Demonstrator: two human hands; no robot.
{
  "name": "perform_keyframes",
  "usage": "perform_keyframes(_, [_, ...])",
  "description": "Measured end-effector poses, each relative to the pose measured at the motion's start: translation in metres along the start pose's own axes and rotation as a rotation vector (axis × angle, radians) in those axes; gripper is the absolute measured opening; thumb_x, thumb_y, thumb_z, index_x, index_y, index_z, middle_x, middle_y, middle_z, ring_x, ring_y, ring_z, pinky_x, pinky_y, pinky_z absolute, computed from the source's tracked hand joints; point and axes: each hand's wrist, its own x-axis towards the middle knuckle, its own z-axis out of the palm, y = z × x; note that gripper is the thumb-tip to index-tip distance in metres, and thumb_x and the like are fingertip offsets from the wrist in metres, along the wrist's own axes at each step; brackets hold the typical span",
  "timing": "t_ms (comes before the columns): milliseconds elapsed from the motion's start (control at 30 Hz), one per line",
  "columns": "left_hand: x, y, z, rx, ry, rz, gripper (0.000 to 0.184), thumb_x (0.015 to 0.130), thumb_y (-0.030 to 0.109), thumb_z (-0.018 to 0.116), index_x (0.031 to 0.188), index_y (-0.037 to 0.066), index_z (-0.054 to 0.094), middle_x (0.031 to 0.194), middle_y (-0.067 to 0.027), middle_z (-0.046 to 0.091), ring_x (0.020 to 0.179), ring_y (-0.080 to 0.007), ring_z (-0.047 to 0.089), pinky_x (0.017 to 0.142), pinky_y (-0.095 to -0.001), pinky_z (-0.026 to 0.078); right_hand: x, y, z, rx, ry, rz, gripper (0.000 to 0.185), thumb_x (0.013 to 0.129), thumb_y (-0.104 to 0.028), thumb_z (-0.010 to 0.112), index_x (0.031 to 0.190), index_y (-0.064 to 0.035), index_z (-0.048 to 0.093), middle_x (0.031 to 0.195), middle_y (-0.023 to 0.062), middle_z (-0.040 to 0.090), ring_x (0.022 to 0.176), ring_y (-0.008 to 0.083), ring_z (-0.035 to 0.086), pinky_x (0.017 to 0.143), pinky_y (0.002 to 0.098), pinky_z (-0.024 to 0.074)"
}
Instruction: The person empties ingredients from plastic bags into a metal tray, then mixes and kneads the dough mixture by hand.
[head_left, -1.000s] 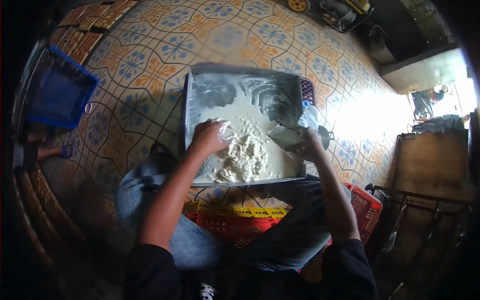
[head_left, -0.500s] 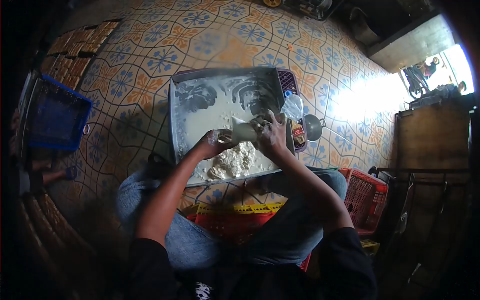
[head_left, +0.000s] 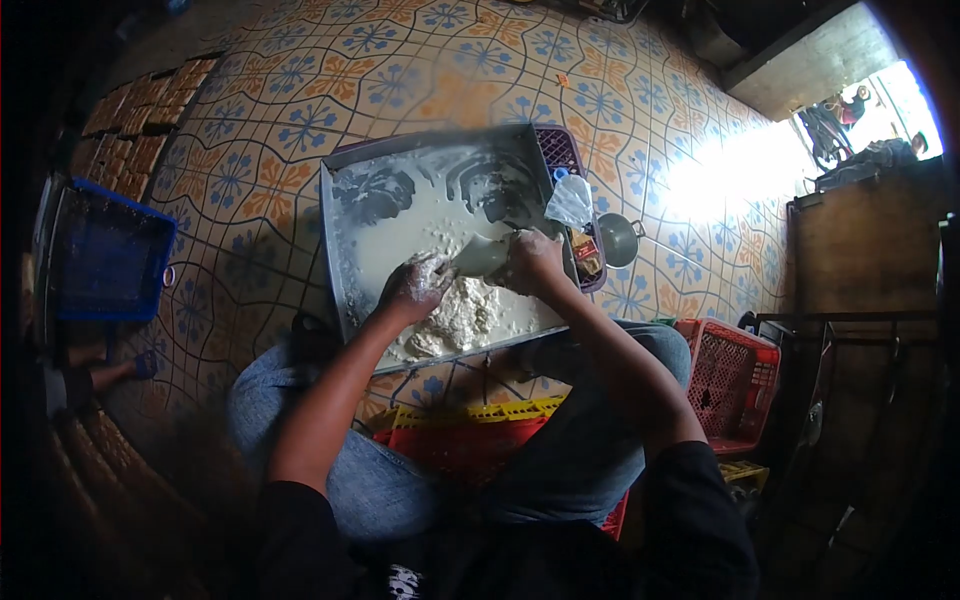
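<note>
At far left, a blue crate [head_left: 110,255] stands on the patterned tile floor [head_left: 235,180]; no writing readable on it. Toward the middle, a rectangular metal tray [head_left: 385,197] sits in front of the seated person, its base spread with wet white mix [head_left: 385,240]. White print on the dark shirt [head_left: 403,582], low in view, not legible. Left hand [head_left: 415,285]: over the tray's near half, fingers partly curled and coated in white, close to the left end of a pale scraper-like tool [head_left: 480,257]; cannot tell whether it grips or merely touches. Lumpy dough [head_left: 460,320] lies in the tray's near part, just below the tool and beside the left hand. Right hand [head_left: 533,255]: closed about the tool's right end, knuckles whitened with mix, above the tray's right portion. Next right, outside the tray wall, a purple basket [head_left: 557,148] holds a clear plastic bag [head_left: 570,200] and a packet with a red label [head_left: 585,250], lettering too small to read. Beside the basket, a round metal pan [head_left: 618,242]; farther right, a red crate [head_left: 735,385].
</note>
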Motion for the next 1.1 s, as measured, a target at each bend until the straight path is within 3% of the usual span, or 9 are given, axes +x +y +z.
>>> perform_keyframes(100, [-0.002,-0.004,0.000,0.203,0.205,0.253,0.031,0.081,0.023,0.067,0.109,0.009,0.064,0.108,-0.0112,0.063,0.104,-0.0324,0.058,0.090,-0.0404,0.046,0.010,0.029,0.032,0.168,0.036,-0.013,0.038,0.064,-0.041,0.072,0.087,-0.0100,0.068,0.089,0.0105,0.067,0.086,0.0308,0.064,0.069,0.0458,0.0512])
perform_keyframes(200, [-0.004,-0.005,-0.003,0.245,0.275,0.376,0.031,0.075,0.020,0.071,0.105,0.014,0.066,0.107,-0.0083,0.063,0.103,-0.0298,0.057,0.090,-0.0415,0.046,0.022,0.041,0.038,0.300,-0.214,-0.010,0.045,0.065,-0.043,0.073,0.090,-0.0060,0.068,0.089,0.0138,0.068,0.079,0.0298,0.065,0.068,0.0390,0.0522])
perform_keyframes(400, [-0.001,0.011,-0.025,0.315,0.323,0.575,0.028,0.070,0.022,0.073,0.097,0.018,0.070,0.103,-0.0055,0.066,0.098,-0.0261,0.059,0.088,-0.0407,0.046,0.018,0.035,0.033,0.687,-0.399,-0.017,0.042,0.061,-0.041,0.077,0.081,-0.0044,0.071,0.077,0.0164,0.067,0.068,0.0249,0.063,0.059,0.0373,0.0487])
perform_keyframes(500, [-0.005,0.005,-0.027,0.364,0.243,0.614,0.033,0.068,0.022,0.074,0.101,0.019,0.070,0.099,-0.0045,0.065,0.102,-0.0280,0.058,0.094,-0.0425,0.043,0.014,0.030,0.026,0.798,-0.509,0.010,0.033,0.062,-0.028,0.079,0.082,-0.0030,0.072,0.075,0.0127,0.068,0.068,0.0189,0.061,0.060,0.0364,0.0473])
perform_keyframes(600, [-0.006,-0.005,-0.012,0.353,0.198,0.585,0.034,0.068,0.022,0.074,0.102,0.020,0.070,0.103,-0.0042,0.065,0.104,-0.0276,0.057,0.096,-0.0426,0.041,0.010,0.026,0.016,0.519,-0.416,-0.255,0.026,0.066,-0.027,0.075,0.082,-0.0070,0.074,0.078,0.0121,0.069,0.070,0.0202,0.062,0.064,0.0353,0.0476])
perform_keyframes(767, [-0.018,-0.023,0.004,0.348,0.043,0.536,0.039,0.073,0.038,0.069,0.108,0.022,0.067,0.114,-0.0036,0.063,0.116,-0.0272,0.052,0.101,-0.0500,0.034,0.021,0.045,0.044,0.661,-0.558,-0.399,0.028,0.067,-0.030,0.072,0.087,-0.0098,0.074,0.084,0.0106,0.070,0.074,0.0206,0.064,0.070,0.0350,0.0478])
perform_keyframes(1000, [-0.020,-0.041,0.017,0.438,-0.027,0.543,0.035,0.074,0.036,0.067,0.107,0.022,0.067,0.113,-0.0018,0.063,0.117,-0.0249,0.052,0.101,-0.0476,0.034,0.018,0.055,0.055,0.724,-0.574,-0.646,0.020,0.080,-0.015,0.060,0.093,-0.0065,0.072,0.097,0.0088,0.070,0.086,0.0227,0.064,0.078,0.0333,0.0485])
perform_keyframes(1100, [-0.019,-0.035,0.016,0.453,-0.016,0.587,0.031,0.076,0.034,0.067,0.104,0.023,0.068,0.109,-0.0027,0.065,0.115,-0.0236,0.054,0.100,-0.0456,0.036,0.022,0.060,0.057,0.634,-0.706,-0.535,0.021,0.082,-0.009,0.054,0.095,-0.0061,0.070,0.103,0.0097,0.068,0.092,0.0248,0.063,0.081,0.0334,0.0482])
